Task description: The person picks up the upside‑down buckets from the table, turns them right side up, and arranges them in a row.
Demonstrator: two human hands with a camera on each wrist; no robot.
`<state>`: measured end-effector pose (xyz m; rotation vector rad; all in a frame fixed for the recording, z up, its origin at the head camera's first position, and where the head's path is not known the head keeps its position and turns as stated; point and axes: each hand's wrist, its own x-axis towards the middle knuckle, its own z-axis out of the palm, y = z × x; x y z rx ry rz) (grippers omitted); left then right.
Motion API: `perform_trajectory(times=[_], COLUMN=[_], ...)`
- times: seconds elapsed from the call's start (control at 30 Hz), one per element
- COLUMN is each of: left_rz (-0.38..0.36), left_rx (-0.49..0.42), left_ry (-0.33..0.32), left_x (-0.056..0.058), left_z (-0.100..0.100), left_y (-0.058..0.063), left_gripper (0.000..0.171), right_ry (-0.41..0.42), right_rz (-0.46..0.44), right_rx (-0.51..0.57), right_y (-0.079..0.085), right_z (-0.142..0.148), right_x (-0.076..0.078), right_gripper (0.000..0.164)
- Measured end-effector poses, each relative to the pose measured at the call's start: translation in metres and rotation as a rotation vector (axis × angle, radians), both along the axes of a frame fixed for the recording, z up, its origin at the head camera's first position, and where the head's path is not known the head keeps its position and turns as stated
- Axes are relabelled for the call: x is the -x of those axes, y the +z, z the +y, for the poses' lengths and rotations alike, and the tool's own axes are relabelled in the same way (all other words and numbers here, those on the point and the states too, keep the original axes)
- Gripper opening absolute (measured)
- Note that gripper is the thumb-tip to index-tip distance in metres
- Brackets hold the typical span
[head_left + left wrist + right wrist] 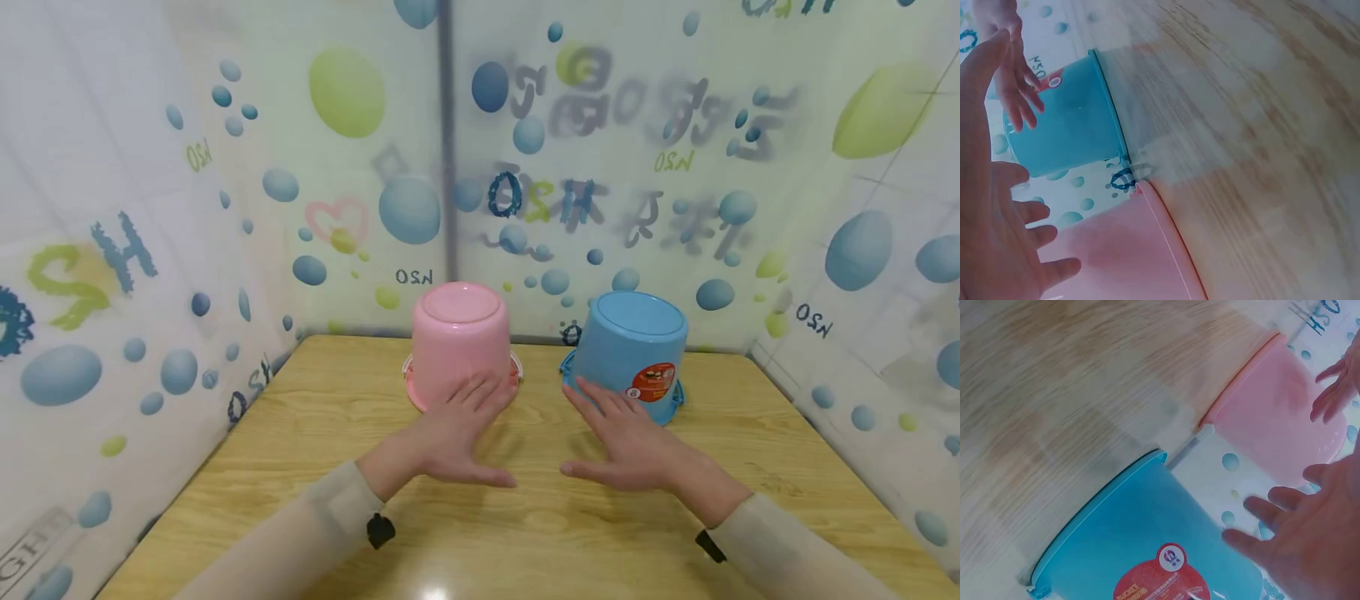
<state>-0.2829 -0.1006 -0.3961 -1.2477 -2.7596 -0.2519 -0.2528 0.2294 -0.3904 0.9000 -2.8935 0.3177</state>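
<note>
- The pink bucket [459, 333] stands upside down on the wooden table [525, 542], base up and rim down; every place here is told from it.
- The blue bucket [611, 350], also upturned, is just to the right of the pink bucket, with a bare strip of wood between their rims; its red label [654, 383] faces the person.
- The left hand [461, 437] is on the near side of the pink bucket, empty, fingers extended and thumb spread wide; whether the fingertips touch the wall I cannot tell.
- The right hand [630, 442] is nearer the person than the pink bucket and off to its right, before the blue bucket; it too holds nothing, thumb well apart from the fingers.
- Handling either one well, I judge, calls for a hand on each opposite side of the wall, low by the rim, since the upturned sides narrow upward and a high squeeze could slip.
- The handle [517, 367] at the pink bucket's side (easy to overlook) could snag a finger, so palms are better set clear of it.
- Even pressure from both hands should suit such smooth, probably light walls, avoiding a knock against the neighbour.
</note>
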Motion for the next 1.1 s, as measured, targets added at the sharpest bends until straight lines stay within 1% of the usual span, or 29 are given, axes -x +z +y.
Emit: perform_trajectory(times=[0.1,0.17,0.3,0.47,0.57,0.67,0.8,0.97,1.1], left_rz=[-0.042,-0.057,-0.046,-0.085,-0.118,-0.134,-0.130,-0.125,-0.154], left_rx=[-0.075,-0.120,-0.183,-0.222,-0.254,-0.290,-0.303,-0.301,-0.300], left_ry=[-0.032,-0.045,-0.058,-0.018,0.003,0.013,0.042,0.114,0.178], left_x=[0.002,0.004,0.005,0.006,0.008,0.009,0.010,0.015,0.025], left_z=[-0.005,-0.010,-0.023,-0.043,-0.057,-0.071,-0.089,-0.110,-0.125], left_y=[0.000,-0.001,0.001,0.004,0.007,0.009,0.009,0.005,0.000], left_gripper=[0.120,0.117,0.112,0.111,0.111,0.110,0.109,0.108,0.110], right_ry=[0.023,0.036,0.055,0.057,0.057,0.048,0.036,0.012,-0.023], right_rz=[-0.020,-0.042,-0.132,-0.288,-0.342,-0.378,-0.404,-0.425,-0.435], right_rx=[0.034,0.050,0.106,0.182,0.213,0.234,0.245,0.246,0.233], right_y=[0.002,0.003,0.005,0.004,0.004,0.005,0.005,0.005,0.001], right_z=[-0.004,-0.008,-0.016,-0.025,-0.030,-0.034,-0.040,-0.048,-0.052], right_x=[0.005,0.009,0.017,0.028,0.036,0.045,0.057,0.070,0.082], right_gripper=[0.106,0.106,0.106,0.108,0.110,0.112,0.117,0.119,0.119])
